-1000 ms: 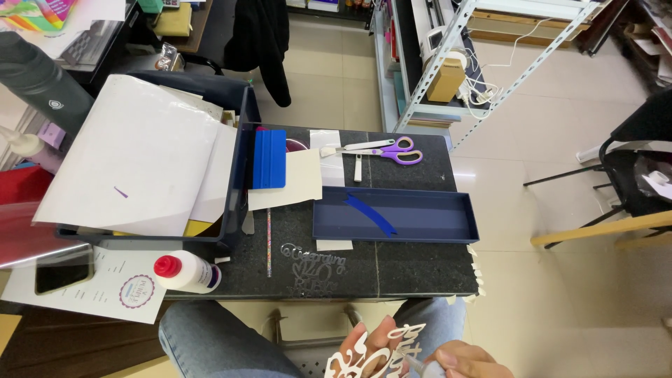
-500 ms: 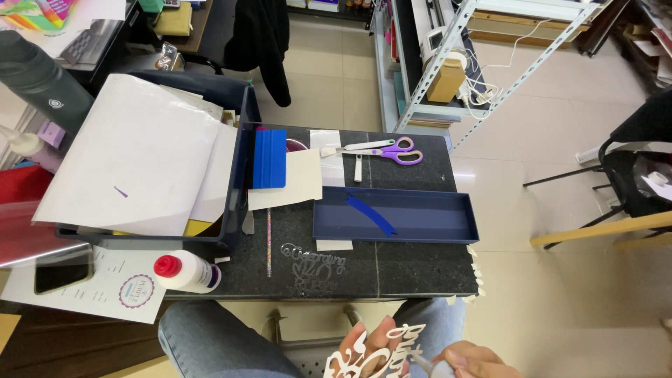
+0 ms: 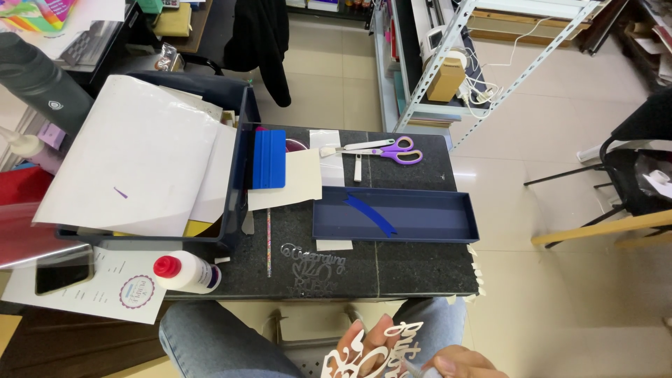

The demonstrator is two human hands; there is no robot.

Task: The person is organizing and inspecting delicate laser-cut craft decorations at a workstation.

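Fingers of the left hand spread behind and supporting a white cut-out lettering piece, held low over the lap at the near edge of view, just short of the table; right hand closed on a thin pointed tool, its tip touching or nearly touching the cut-out, exact contact not discernible. Step in hand, by judgement: picking waste bits out of the cut lettering; next move calls for a steady tip worked under small scraps without tearing the thin strokes. Beyond the hands, on the near table edge, a second, silvery cut-out lettering lying flat; just beyond it, a shallow dark blue tray holding a blue strip. Further left, a glue bottle with red cap, a thin stick, a blue squeegee on cream paper, and a deep bin bearing large white sheets. At the far side, purple-handled scissors. Small paper scraps along the right table edge.
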